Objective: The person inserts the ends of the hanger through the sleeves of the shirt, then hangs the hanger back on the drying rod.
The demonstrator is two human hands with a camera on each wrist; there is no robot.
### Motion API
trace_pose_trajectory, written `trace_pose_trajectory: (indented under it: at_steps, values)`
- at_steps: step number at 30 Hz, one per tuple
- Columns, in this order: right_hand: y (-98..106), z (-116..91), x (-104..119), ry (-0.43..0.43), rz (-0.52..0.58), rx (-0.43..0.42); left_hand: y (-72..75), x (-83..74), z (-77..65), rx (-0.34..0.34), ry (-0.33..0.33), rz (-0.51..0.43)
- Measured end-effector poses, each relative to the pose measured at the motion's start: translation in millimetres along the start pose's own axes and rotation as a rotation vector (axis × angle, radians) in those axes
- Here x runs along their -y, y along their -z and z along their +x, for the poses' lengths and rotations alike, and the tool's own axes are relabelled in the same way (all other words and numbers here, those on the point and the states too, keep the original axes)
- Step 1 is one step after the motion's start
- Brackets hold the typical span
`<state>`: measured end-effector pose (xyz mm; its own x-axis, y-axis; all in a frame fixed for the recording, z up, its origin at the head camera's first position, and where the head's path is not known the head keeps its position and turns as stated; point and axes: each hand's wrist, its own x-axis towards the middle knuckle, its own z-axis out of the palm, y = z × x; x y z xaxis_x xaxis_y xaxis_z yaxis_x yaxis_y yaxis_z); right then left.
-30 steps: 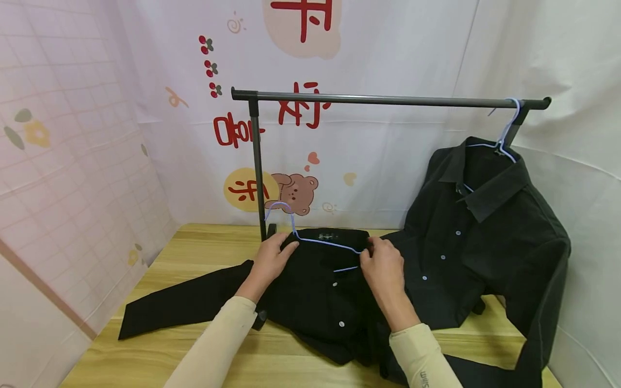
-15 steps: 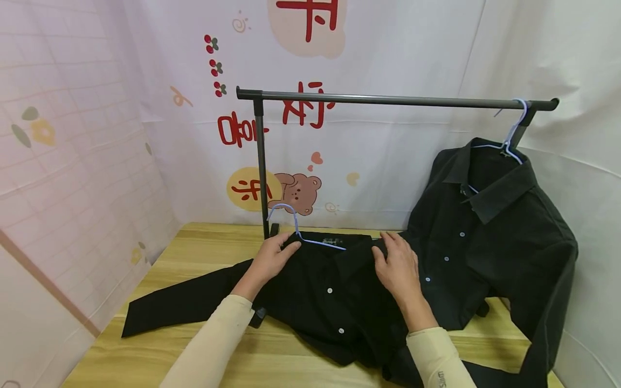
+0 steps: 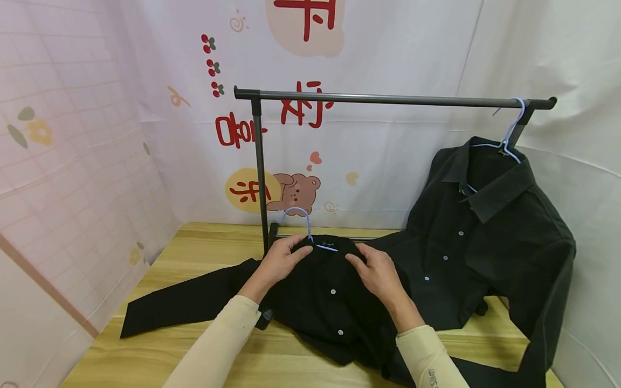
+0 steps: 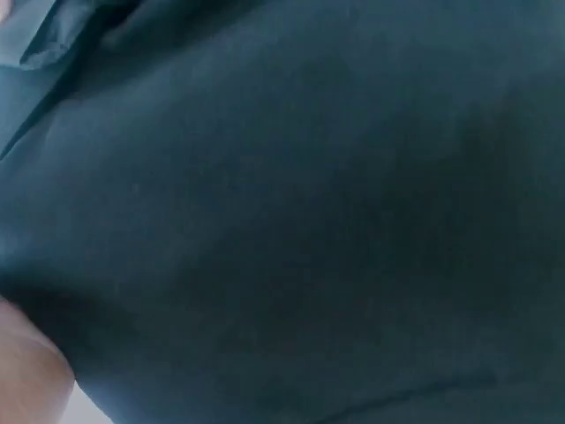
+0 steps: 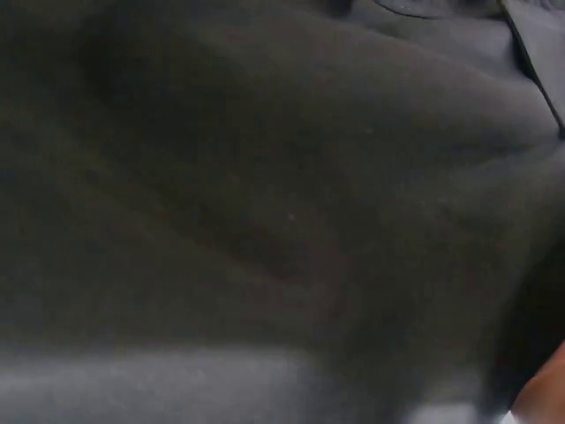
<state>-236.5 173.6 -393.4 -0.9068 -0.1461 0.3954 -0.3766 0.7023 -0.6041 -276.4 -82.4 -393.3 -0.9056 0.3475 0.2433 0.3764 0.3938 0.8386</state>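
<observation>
A black button-up shirt (image 3: 317, 312) lies rumpled on the table in the head view, its neck toward the rack. From its collar opening rises the hook of a light purple clothes hanger (image 3: 308, 221); only a short piece of its bar shows inside the neck. My left hand (image 3: 281, 263) pinches the collar's left side beside the hook. On the collar's right side, my right hand (image 3: 380, 271) grips the cloth between thumb and fingers. Most of the hanger is hidden within the shirt. Dark fabric (image 4: 291, 194) fills the left wrist view, and similar fabric (image 5: 265, 203) fills the right.
A dark metal clothes rack (image 3: 388, 99) stands behind the hands. Another black shirt (image 3: 490, 231) hangs from its right end on a purple hanger (image 3: 514, 126), its lower part spread over the wooden table (image 3: 204, 237). One sleeve (image 3: 170, 307) of the lying shirt stretches left.
My right hand has let go of the hanger's right arm, moved right, then come back left gripping the collar. The hanger's right arm has gone under the cloth, and its hook has shifted right.
</observation>
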Motion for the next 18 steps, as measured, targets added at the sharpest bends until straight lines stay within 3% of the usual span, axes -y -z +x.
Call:
trace_pose_trajectory:
  at_steps: [7, 18]
  values:
    - [9.9, 0.6, -11.2, -0.05, 0.038, -0.146, 32.8, 21.4, -4.7, -0.076, 0.037, 0.153]
    - [22.1, 4.0, -21.0, -0.127, 0.097, -0.228, 75.1, 55.0, -17.7, -0.137, 0.112, 0.165]
